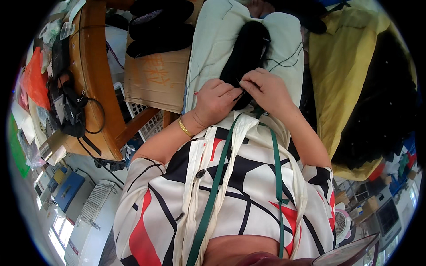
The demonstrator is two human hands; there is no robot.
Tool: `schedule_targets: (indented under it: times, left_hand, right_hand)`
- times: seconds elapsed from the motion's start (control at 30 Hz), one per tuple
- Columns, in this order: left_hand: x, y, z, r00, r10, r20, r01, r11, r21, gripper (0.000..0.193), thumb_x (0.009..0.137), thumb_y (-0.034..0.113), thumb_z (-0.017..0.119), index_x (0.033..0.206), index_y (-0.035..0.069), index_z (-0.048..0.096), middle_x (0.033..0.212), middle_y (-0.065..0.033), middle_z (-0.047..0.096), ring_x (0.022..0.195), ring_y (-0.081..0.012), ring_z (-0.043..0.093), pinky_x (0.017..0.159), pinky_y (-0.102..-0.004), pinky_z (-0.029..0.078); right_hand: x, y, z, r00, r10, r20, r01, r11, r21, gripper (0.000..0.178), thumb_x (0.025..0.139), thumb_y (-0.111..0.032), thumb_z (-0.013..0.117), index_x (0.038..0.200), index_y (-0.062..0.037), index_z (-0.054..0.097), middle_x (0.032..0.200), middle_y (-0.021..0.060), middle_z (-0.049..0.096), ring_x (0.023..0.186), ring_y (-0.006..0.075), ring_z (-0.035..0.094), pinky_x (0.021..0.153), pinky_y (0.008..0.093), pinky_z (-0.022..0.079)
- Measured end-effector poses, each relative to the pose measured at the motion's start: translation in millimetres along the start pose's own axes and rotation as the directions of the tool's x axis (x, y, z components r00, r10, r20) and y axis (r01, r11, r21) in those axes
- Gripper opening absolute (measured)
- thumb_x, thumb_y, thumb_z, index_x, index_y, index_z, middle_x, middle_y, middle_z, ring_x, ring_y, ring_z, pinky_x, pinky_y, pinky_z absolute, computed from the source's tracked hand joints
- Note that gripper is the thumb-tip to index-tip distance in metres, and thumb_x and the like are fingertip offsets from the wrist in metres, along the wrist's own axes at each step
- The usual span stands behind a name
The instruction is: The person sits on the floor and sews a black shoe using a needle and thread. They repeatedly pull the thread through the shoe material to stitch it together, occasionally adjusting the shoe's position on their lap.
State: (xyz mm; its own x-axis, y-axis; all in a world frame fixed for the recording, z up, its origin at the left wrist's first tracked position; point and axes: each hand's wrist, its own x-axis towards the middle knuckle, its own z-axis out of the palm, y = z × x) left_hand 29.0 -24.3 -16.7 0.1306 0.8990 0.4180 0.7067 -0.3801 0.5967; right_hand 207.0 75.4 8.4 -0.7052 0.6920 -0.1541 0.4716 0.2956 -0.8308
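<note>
A black cloth shoe (pixel 246 44) lies lengthwise on the white cloth (pixel 286 33) over my lap. At its near end my left hand (pixel 216 101) is closed, with thumb and fingers pinching the black fabric edge. Just beside it, my right hand (pixel 268 90) makes a pinch, its fingertips almost meeting the left ones. What sits in that pinch is too small to make out. A loose black thread (pixel 286 64) curls over the cloth to the right of the shoe.
At the upper left, more black shoes (pixel 162 39) rest on a cardboard box (pixel 157 82). A wooden frame (pixel 100 84) with a hanging black bag (pixel 69 104) stands further left. To the right, a yellow cloth (pixel 341 57) borders a large black heap (pixel 377 102).
</note>
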Motion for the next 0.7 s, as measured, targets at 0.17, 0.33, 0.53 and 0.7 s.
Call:
schedule_targets:
  times: [0.17,0.33,0.53,0.7]
  left_hand:
    - [-0.9,-4.8,1.3,0.999,0.02,-0.037,-0.022,0.999,-0.041,0.026,0.065,0.005,0.077,0.089,0.01,0.07,0.081,-0.0011,0.063,0.072,-0.0224,0.058,0.064,-0.035,0.048]
    - [-2.9,-9.7,2.7,1.0,0.01,0.013,-0.009,0.995,-0.098,0.025,0.064,0.005,0.078,0.087,0.01,0.071,0.081,-0.0014,0.063,0.072,-0.0231,0.058,0.066,-0.0363,0.047]
    - [2.5,-9.1,-2.6,0.993,-0.108,0.051,0.115,0.98,-0.161,0.021,0.072,0.008,0.08,0.09,0.008,0.071,0.079,-0.0049,0.063,0.073,-0.0263,0.058,0.065,-0.038,0.046]
    - [8.4,-13.9,-7.0,0.987,-0.08,0.137,0.11,0.967,-0.228,0.022,0.074,0.007,0.08,0.093,0.006,0.07,0.08,-0.0076,0.063,0.072,-0.0281,0.059,0.064,-0.0388,0.046]
  right_hand:
    - [7.1,-4.6,4.7,0.994,-0.056,0.096,0.075,0.976,-0.204,0.01,0.092,-0.013,0.062,0.092,-0.004,0.061,0.084,0.0116,0.058,0.075,0.0351,0.06,0.062,0.039,0.047]
    - [20.3,-28.1,9.3,0.95,-0.288,-0.121,0.267,0.95,-0.161,0.01,0.091,-0.013,0.063,0.089,-0.0045,0.059,0.084,0.0127,0.056,0.074,0.0346,0.06,0.058,0.0398,0.047]
    - [42.2,-20.7,-7.6,0.951,0.299,0.081,-0.288,0.755,0.59,0.02,0.102,-0.025,0.055,0.093,-0.0064,0.055,0.079,0.0051,0.064,0.061,0.0146,0.065,0.052,0.0271,0.05]
    - [50.6,-42.5,-75.6,0.974,0.111,0.197,-0.226,0.518,0.825,0.032,0.104,-0.032,0.051,0.084,-0.0087,0.058,0.068,0.0042,0.063,0.056,0.0143,0.06,0.057,0.0275,0.051]
